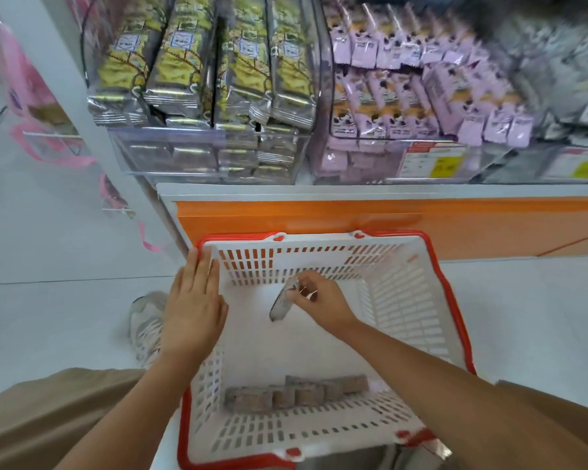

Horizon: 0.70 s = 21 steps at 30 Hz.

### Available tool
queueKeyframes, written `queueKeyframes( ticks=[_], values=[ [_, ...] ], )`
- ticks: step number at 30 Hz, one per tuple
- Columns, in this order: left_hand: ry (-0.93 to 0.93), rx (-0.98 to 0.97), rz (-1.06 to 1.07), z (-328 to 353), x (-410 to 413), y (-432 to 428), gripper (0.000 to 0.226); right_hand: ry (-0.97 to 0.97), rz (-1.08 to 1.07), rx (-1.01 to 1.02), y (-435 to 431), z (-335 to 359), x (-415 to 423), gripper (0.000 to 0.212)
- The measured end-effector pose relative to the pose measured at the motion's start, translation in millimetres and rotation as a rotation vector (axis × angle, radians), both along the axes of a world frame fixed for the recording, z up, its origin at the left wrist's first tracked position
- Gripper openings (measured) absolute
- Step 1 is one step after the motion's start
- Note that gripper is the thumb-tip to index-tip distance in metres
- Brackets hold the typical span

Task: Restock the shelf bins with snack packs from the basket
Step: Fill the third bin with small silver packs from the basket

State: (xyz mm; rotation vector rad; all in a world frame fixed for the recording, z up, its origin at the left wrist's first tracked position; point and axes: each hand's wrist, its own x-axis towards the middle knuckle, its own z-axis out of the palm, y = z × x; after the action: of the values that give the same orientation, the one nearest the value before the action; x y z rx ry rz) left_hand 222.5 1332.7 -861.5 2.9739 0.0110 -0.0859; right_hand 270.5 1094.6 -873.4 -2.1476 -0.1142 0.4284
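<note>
Snack pack (280,301) end-down in right hand (323,305)

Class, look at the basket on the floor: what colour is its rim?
Red: the basket is white with a red rim, seen clearly in the head view.

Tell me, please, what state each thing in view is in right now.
Left hand: flat, fingers straight, resting on the basket's left rim.
Right hand: pinches a silver pack inside the basket.
Silver pack: held, tilted on end.
Basket: almost empty.
Brown packs: lying at the basket's near end.
Yellow-pack bin: full, packs stacked high.
Purple-pack bin: full.
</note>
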Motion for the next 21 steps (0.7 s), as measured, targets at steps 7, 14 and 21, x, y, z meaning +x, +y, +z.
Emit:
queueKeyframes(
  ticks=[7,14,21],
  values=[
    [0.037,-0.389,-0.037,35.3,10.0,-44.0,0.048,-0.041,-0.036,0.177,-33.1,73.5,-8.6,0.022],
    [0.292,-1.284,-0.114,111.7,15.8,-143.5,0.027,-0.286,-0.165,0.330,-66.6,148.1,-13.9,0.038],
    [0.217,-1.388,-0.057,159.1,25.6,-185.8,0.027,-0.413,-0.064,0.115,-124.3,187.2,-29.1,0.043]
  ],
)
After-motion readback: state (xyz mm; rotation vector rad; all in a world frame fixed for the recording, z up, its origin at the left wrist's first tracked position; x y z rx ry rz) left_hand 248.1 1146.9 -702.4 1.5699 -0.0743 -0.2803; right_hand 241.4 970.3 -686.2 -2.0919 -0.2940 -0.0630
